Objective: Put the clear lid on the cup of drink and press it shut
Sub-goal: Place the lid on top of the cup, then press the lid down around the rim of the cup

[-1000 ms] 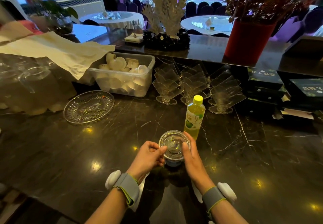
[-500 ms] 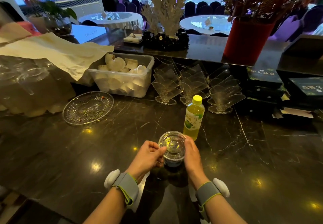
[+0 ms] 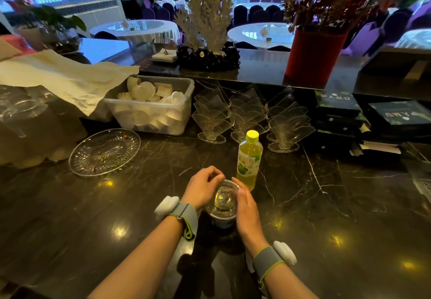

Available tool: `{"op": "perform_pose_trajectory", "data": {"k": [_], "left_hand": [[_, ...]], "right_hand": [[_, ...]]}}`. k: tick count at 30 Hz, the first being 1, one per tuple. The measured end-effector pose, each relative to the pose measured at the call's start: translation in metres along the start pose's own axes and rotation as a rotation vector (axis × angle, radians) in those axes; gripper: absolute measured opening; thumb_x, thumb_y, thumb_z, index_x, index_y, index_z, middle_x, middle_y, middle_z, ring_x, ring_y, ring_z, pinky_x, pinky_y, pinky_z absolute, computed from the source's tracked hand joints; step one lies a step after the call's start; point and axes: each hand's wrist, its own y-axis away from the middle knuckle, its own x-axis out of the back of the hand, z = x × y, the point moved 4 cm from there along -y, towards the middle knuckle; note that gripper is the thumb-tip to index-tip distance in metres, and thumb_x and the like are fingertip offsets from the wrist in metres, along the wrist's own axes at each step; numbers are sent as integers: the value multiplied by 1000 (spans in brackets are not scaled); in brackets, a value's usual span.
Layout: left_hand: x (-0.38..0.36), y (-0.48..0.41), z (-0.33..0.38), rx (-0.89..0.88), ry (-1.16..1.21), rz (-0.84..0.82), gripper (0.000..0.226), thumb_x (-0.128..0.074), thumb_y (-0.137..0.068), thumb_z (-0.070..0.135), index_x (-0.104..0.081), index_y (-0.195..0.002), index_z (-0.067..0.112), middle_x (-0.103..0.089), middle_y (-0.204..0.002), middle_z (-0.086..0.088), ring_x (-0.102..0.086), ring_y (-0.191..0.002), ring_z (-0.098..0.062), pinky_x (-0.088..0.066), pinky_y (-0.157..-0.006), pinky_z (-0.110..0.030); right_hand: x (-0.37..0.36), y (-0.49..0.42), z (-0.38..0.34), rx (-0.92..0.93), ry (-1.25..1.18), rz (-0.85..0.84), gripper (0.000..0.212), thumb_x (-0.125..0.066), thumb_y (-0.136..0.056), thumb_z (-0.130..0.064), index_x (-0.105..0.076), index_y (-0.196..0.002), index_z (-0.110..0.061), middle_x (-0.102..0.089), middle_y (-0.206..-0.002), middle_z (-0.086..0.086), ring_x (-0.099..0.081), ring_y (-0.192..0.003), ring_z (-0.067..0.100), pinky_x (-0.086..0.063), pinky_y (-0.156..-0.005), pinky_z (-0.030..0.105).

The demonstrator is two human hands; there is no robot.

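A clear plastic cup of drink [image 3: 223,222] stands on the dark marble counter [image 3: 326,205] in front of me. A clear domed lid [image 3: 223,199] sits on top of the cup. My left hand [image 3: 203,186] curls over the lid's far left rim, fingertips on its edge. Along the lid's right side lies my right hand [image 3: 246,212], palm inward and fingers touching the rim. Both wrists wear grey bands with white sensors. The cup's lower part is partly hidden between my hands.
A green-tea bottle with a yellow cap [image 3: 249,158] stands just behind the cup. A glass plate [image 3: 105,151] lies to the left, a plastic bin of cups [image 3: 151,109] behind it, clear acrylic stands [image 3: 251,116] at the back, black boxes [image 3: 338,112] at right.
My left hand has moved from beside the cup up over the lid's far rim. My right hand has shifted along the lid's right side. The cup stays in place.
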Motion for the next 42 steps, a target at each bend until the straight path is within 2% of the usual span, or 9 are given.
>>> {"op": "perform_pose_trajectory", "data": {"k": [5,13,20,25,32,34,37,39,42], "left_hand": [[-3,-5,-2,-38,-31,-20,9,-56,-90,22,-65,-87,19,-62,-96,-6,-56,-92,-18,-40,-81,-29],[-12,-2,-15,-9,126,-33,14,-50,-93,23,-61,-85,21,-64,-98,-10,-58,-92,-20,-44,-82,-34],[-14,3,-23,64,392,-1,21,-53,-92,24,-67,-78,29,-70,-85,2,-64,-81,-11,-51,-73,-27],[-18,-1,-30,118,486,-12,22,-55,-90,27,-72,-76,29,-72,-85,0,-66,-82,-14,-53,-77,-33],[-16,-1,-30,116,462,16,23,-56,-90,30,-71,-72,28,-72,-78,6,-65,-73,-5,-48,-66,-20],[-15,4,-25,111,434,2,23,-53,-92,32,-71,-79,27,-72,-83,5,-66,-78,-6,-49,-67,-18],[-4,17,-17,126,529,-26,23,-48,-94,33,-68,-100,25,-68,-107,-3,-64,-97,-13,-51,-83,-27],[5,31,-12,58,518,-96,29,-52,-90,40,-57,-117,33,-57,-125,1,-58,-104,-3,-49,-86,-20],[7,51,-11,-152,41,-250,77,-67,-73,56,-27,-138,46,-22,-147,8,-27,-132,-7,-29,-110,-33]], "right_hand": [[-1,-2,1,0,-17,8,34,-31,-101,-23,-55,-124,-28,-59,-104,-18,-58,-84,-20,-45,-62,3],[-2,1,0,28,-30,-23,37,-30,-101,-26,-46,-133,-35,-50,-110,-29,-50,-91,-28,-43,-67,-1],[-3,0,-3,61,-29,25,29,-34,-100,-16,-60,-108,-27,-64,-101,-8,-64,-83,-9,-49,-63,8],[-2,0,-3,82,-41,51,30,-35,-99,-15,-63,-104,-28,-67,-98,-9,-65,-83,-7,-49,-63,8],[-3,1,-4,88,-28,36,30,-35,-100,-15,-62,-109,-24,-66,-103,-6,-64,-87,-6,-50,-67,9],[-2,1,-4,80,-16,13,29,-35,-100,-17,-60,-113,-23,-65,-106,-6,-63,-88,-8,-49,-67,9],[0,0,-4,53,39,-45,30,-33,-101,-27,-57,-119,-30,-62,-112,-11,-59,-93,-14,-47,-71,6],[3,0,-3,30,76,-80,36,-32,-98,-41,-49,-130,-35,-55,-125,-13,-53,-108,-9,-44,-87,12],[12,1,-6,9,79,-76,61,-32,-85,-61,-41,-138,-34,-45,-141,-6,-42,-129,10,-35,-110,39]]}}
